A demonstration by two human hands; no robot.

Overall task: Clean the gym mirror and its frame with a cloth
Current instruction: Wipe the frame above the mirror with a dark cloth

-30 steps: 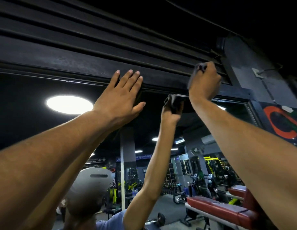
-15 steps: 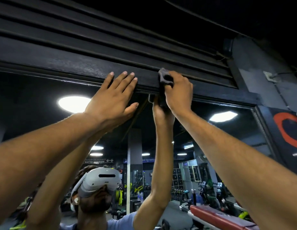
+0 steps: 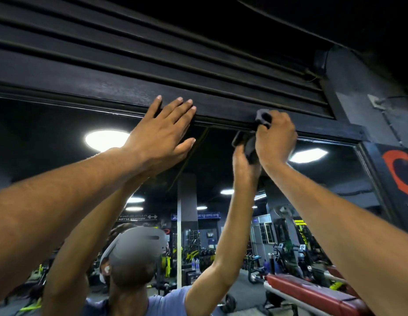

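Observation:
The gym mirror (image 3: 50, 137) fills the lower view, topped by a black frame (image 3: 102, 94) with ridged slats above it. My left hand (image 3: 162, 133) lies flat with straight fingers against the frame's lower edge, left of centre. My right hand (image 3: 275, 135) grips a dark grey cloth (image 3: 263, 118) and presses it on the frame's bottom edge, to the right of my left hand. The reflection shows both raised arms and the cloth's underside.
A dark pillar (image 3: 357, 92) with a red painted shape (image 3: 394, 169) bounds the mirror on the right. The reflection shows ceiling lights (image 3: 106, 139), a column, a red padded bench (image 3: 312, 290) and gym machines.
My right hand with the cloth swept left along the frame, close to my left hand, then slid back right a little. My left hand stayed flat on the frame.

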